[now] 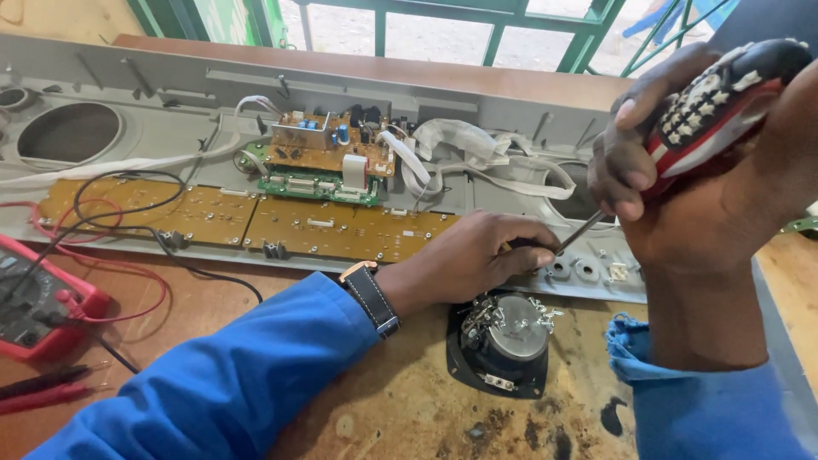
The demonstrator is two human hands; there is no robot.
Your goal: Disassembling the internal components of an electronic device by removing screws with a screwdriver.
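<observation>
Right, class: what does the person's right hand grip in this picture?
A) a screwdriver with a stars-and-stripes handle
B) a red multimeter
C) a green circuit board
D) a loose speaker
A: the right hand wraps the screwdriver, whose shaft slants down to the left hand on the grey panel.

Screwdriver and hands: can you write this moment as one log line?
right hand: grips screwdriver | tip: down at grey panel | left hand: steadies shaft, rests on panel | speaker: on table below
</observation>
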